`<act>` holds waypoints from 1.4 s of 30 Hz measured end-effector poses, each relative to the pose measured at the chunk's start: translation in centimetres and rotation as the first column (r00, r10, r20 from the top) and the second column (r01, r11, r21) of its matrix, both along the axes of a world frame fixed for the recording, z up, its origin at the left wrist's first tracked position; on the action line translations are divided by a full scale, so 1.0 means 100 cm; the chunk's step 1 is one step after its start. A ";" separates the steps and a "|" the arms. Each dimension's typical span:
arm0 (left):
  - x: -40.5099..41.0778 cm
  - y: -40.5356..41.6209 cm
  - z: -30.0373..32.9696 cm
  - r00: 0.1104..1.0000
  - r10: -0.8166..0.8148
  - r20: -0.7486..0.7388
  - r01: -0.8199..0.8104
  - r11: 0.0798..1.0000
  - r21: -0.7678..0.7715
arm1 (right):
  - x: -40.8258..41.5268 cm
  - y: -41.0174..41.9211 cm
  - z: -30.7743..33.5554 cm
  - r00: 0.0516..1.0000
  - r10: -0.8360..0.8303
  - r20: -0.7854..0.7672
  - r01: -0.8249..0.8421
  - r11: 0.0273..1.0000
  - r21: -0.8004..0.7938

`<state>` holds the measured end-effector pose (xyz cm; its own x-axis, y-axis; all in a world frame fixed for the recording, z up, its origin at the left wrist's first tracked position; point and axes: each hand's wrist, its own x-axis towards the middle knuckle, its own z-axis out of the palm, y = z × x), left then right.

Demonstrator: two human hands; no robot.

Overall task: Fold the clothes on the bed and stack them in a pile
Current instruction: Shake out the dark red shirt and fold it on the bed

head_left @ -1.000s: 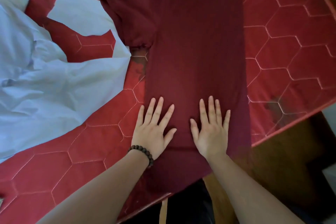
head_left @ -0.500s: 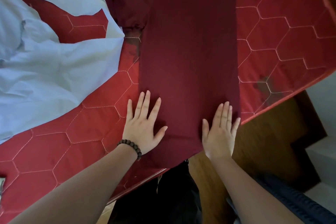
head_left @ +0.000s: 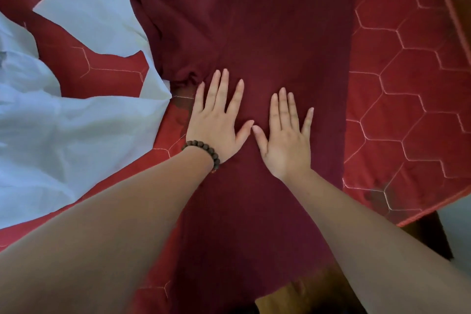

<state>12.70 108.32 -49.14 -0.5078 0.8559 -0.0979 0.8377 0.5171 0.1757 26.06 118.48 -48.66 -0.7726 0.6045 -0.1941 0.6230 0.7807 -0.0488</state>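
Head view shows both hands lying flat, fingers straight and spread, palms down on a dark red shirt (head_left: pixel 280 41). That shirt lies as a long folded strip down the middle of the bed (head_left: pixel 413 99), its near end hanging over the bed's near edge. Left hand (head_left: pixel 216 120) wears a bead bracelet (head_left: pixel 204 150); right hand (head_left: pixel 286 137) sits just beside it, thumbs almost touching. A pale blue garment (head_left: pixel 63 130) lies crumpled at the left.

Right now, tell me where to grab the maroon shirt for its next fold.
Probably pinch the near hem of the maroon shirt, one hand per corner, coming from your own side. It lies as a long flat strip running away from you, hem draped over the bed edge, both hands flat mid-strip.
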 end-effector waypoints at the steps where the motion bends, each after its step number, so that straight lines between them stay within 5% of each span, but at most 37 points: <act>1: -0.001 -0.001 -0.003 1.000 0.002 -0.009 -0.002 1.000 0.008 | -0.008 0.013 0.000 1.000 0.027 -0.002 -0.027 1.000 0.006; 12: -0.004 0.004 -0.003 0.995 0.039 0.094 -0.041 0.999 0.017 | -0.163 0.094 0.013 0.983 0.172 -0.064 -0.172 0.985 0.017; 15: -0.005 0.004 -0.004 0.994 0.041 0.105 -0.042 0.999 0.008 | -0.224 0.095 0.023 0.931 0.323 -0.167 -0.333 0.942 -0.035; 19: -0.004 0.004 -0.002 0.992 0.042 0.122 -0.041 0.999 -0.007 | -0.287 0.079 0.029 0.832 0.541 -0.122 -0.554 0.804 -0.215; 23: -0.005 0.003 -0.003 0.989 0.042 0.140 -0.039 0.999 -0.025 | -0.311 0.062 0.030 0.827 0.535 -0.171 -0.561 0.802 -0.205; 28: -0.004 0.003 -0.003 0.989 0.046 0.143 -0.044 0.999 -0.020 | -0.305 0.063 0.035 0.847 0.514 -0.134 -0.532 0.818 -0.219; 35: -0.005 0.003 -0.001 0.991 0.044 0.130 -0.042 0.999 -0.014 | -0.226 0.114 0.081 0.825 0.388 -0.412 -0.544 0.744 -0.388; 42: 0.000 0.002 -0.003 0.997 0.065 0.043 -0.066 0.998 0.009 | -0.125 0.166 0.074 0.912 0.381 -0.151 -0.408 0.879 -0.246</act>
